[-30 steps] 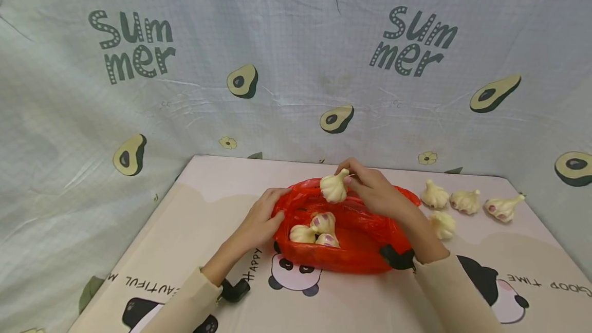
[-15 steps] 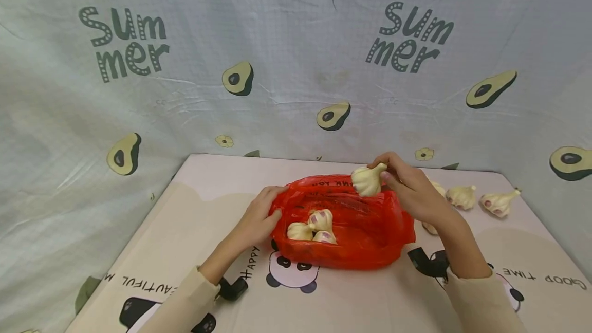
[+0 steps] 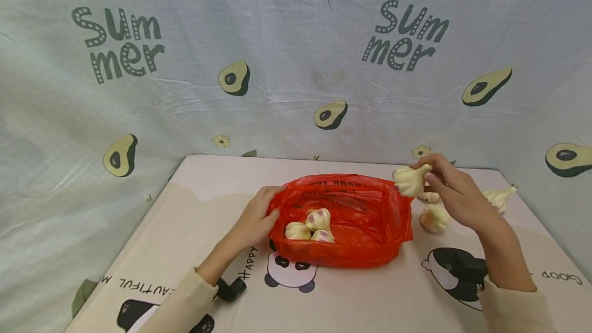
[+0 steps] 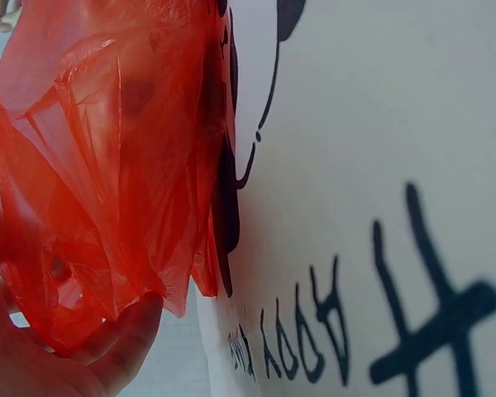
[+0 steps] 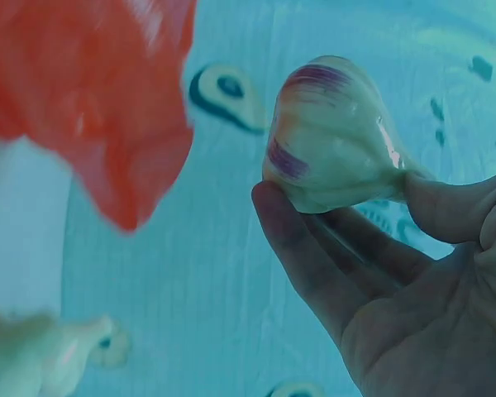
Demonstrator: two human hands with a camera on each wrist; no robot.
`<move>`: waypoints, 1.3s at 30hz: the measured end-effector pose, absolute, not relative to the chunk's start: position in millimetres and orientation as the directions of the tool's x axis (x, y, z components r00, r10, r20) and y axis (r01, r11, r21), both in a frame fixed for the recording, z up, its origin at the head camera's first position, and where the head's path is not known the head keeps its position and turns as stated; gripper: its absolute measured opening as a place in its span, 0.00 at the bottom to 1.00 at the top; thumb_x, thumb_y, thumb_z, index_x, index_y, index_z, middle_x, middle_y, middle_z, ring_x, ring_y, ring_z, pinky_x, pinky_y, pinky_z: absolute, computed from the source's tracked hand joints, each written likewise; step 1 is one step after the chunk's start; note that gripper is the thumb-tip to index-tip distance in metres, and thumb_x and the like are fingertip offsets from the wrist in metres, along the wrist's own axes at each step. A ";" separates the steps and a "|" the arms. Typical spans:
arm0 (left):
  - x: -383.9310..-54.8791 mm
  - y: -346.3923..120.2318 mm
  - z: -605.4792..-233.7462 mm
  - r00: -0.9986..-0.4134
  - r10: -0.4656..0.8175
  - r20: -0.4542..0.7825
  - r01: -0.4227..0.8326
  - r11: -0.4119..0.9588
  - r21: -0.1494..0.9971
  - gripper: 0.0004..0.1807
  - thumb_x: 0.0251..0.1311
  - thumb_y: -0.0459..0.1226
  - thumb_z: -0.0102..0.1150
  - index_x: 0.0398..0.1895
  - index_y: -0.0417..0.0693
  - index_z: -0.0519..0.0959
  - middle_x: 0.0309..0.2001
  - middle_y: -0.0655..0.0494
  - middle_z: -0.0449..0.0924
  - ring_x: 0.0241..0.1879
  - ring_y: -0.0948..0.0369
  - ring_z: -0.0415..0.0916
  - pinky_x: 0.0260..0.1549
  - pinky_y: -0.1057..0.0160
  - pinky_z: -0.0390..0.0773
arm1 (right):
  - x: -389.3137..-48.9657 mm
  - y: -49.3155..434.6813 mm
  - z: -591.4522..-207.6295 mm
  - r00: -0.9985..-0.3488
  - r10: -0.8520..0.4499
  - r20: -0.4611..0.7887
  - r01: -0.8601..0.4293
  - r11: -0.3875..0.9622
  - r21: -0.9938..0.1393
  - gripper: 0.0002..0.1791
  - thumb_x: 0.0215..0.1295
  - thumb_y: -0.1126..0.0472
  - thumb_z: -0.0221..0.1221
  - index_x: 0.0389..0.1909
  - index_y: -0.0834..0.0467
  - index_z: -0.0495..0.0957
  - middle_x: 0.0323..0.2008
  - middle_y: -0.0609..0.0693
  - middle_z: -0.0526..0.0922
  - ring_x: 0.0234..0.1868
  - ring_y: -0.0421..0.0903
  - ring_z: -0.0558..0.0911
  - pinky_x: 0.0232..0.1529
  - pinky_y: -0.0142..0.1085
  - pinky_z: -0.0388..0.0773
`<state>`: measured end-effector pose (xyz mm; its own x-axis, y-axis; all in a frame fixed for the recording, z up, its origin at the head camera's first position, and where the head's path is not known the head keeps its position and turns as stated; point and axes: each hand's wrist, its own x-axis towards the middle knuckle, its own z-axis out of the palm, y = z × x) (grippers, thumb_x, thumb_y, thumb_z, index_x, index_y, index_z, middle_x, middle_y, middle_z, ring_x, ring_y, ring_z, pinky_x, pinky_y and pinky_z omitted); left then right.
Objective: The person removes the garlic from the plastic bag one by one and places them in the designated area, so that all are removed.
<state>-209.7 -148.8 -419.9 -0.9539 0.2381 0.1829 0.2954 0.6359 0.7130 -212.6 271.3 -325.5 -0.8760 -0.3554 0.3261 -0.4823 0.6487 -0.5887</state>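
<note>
My left hand (image 3: pixel 255 219) grips the left edge of a red plastic bag (image 3: pixel 347 257), which lies spread wide on the table. In the left wrist view, fingers (image 4: pixel 132 335) curl against the crumpled bag (image 4: pixel 107 157). Three garlic bulbs (image 3: pixel 319 219) sit inside it, toward the left. Past the bag's right edge, my right hand (image 3: pixel 462 200) holds another garlic bulb (image 3: pixel 409 181) in the air. The right wrist view shows thumb and fingers pinching this purple-streaked bulb (image 5: pixel 331 136) near its stem.
More bulbs lie on the table to the right: one garlic bulb (image 3: pixel 435 219) beside the bag, another (image 3: pixel 499 198) beyond my hand, others partly covered by it. A printed cloth (image 3: pixel 287 66) hangs behind the table (image 3: pixel 217 179).
My right hand has carried its garlic bulb rightward, from over the bag to beyond its right edge. The bag's opening looks wider; the left hand keeps its grip.
</note>
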 end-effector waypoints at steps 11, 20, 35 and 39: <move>-209.7 -149.8 -420.4 -0.954 0.235 0.189 0.297 0.629 0.718 0.30 0.69 0.32 0.52 0.75 0.49 0.68 0.72 0.48 0.69 0.70 0.49 0.70 0.64 0.43 0.79 | -215.2 330.1 -343.9 -0.902 -0.265 0.341 -0.422 0.709 -0.565 0.14 0.82 0.64 0.43 0.61 0.65 0.67 0.52 0.61 0.77 0.43 0.15 0.72 0.41 0.10 0.73; -209.7 -150.1 -418.7 -0.955 0.233 0.185 0.293 0.628 0.721 0.30 0.69 0.32 0.53 0.75 0.50 0.68 0.71 0.48 0.69 0.70 0.49 0.70 0.64 0.42 0.79 | -222.9 369.8 -362.7 -0.921 -0.230 0.314 -0.380 0.701 -0.604 0.12 0.82 0.67 0.43 0.58 0.67 0.68 0.45 0.26 0.70 0.42 0.17 0.73 0.38 0.13 0.76; -208.8 -148.8 -417.9 -0.957 0.234 0.171 0.284 0.635 0.718 0.29 0.70 0.33 0.52 0.75 0.49 0.68 0.72 0.48 0.69 0.70 0.49 0.70 0.65 0.43 0.79 | -228.3 405.6 -394.2 -0.978 -0.189 0.090 -0.206 0.802 -0.560 0.11 0.80 0.70 0.43 0.57 0.68 0.67 0.46 0.64 0.78 0.37 0.17 0.71 0.35 0.23 0.82; -208.7 -148.9 -418.5 -0.956 0.236 0.174 0.288 0.634 0.718 0.29 0.70 0.33 0.52 0.75 0.49 0.68 0.72 0.48 0.69 0.70 0.49 0.70 0.65 0.42 0.78 | -230.4 409.1 -397.3 -0.979 -0.191 0.064 -0.193 0.802 -0.564 0.11 0.80 0.70 0.43 0.57 0.69 0.66 0.46 0.64 0.77 0.38 0.18 0.70 0.36 0.29 0.85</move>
<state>-208.7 -148.9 -418.5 -0.9559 0.2363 0.1743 0.2876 0.6341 0.7178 -230.4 409.1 -397.3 -0.9795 -0.1911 0.0638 -0.1934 0.8025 -0.5645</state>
